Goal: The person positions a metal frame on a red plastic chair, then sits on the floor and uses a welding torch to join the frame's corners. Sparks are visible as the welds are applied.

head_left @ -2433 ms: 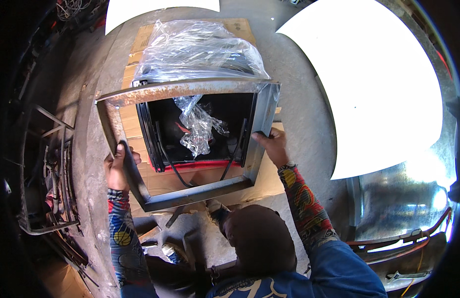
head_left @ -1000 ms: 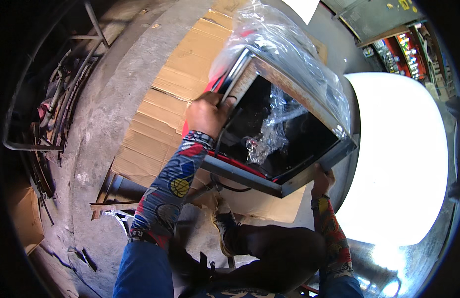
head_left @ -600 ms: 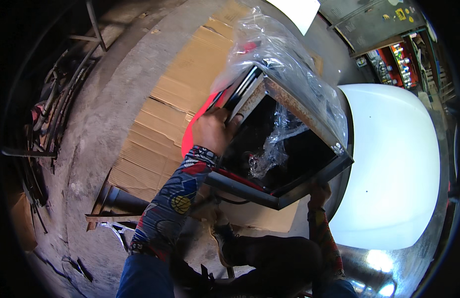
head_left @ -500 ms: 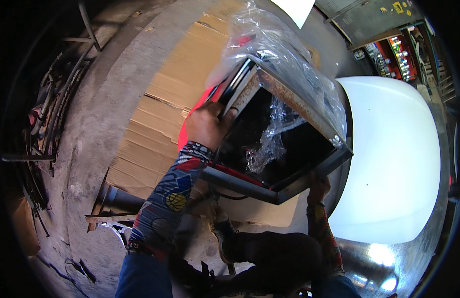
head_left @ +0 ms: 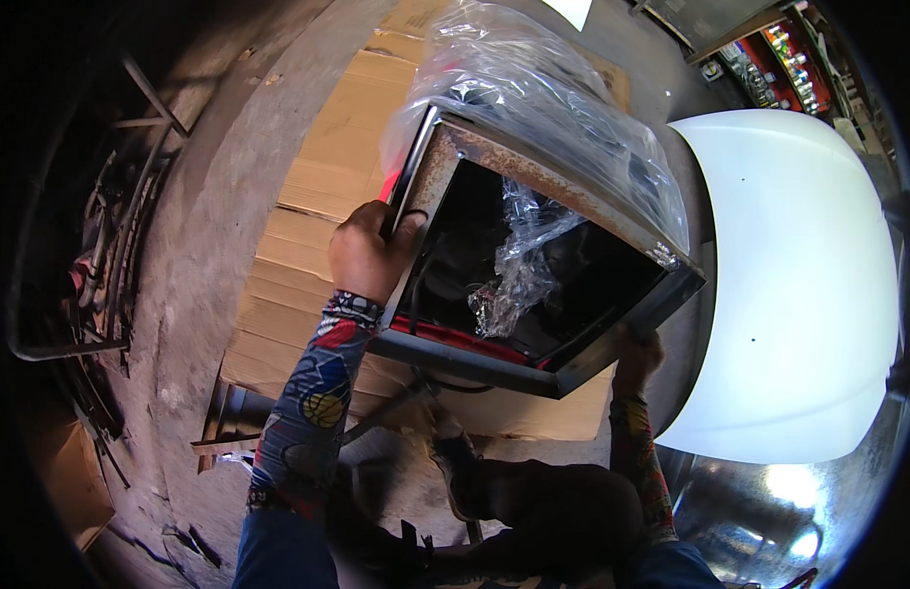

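Observation:
A square metal frame (head_left: 563,188), rusty along its far bar, stands tilted before me, its dark hollow inside facing up. My left hand (head_left: 369,250) is closed round its left bar, the thumb over the inner edge. At the near right corner my right hand (head_left: 639,363) grips the frame from the outside; its fingertips are partly hidden. Inside lies a crumpled strip of clear plastic (head_left: 519,280), with a red edge (head_left: 465,344) along the near side. Clear plastic wrap (head_left: 543,74) covers the object's far side.
Flattened cardboard (head_left: 322,187) lies on the concrete floor beneath. At the right is a large glossy white curved panel (head_left: 794,285). Metal tubing (head_left: 131,226) is piled at the left. A shelf with bottles (head_left: 794,69) stands far right. A metal piece (head_left: 224,444) lies near my left forearm.
The frame's left side and my left hand have moved left, and its opening faces me more fully. Both hands keep their hold. The surroundings have shifted slightly in view.

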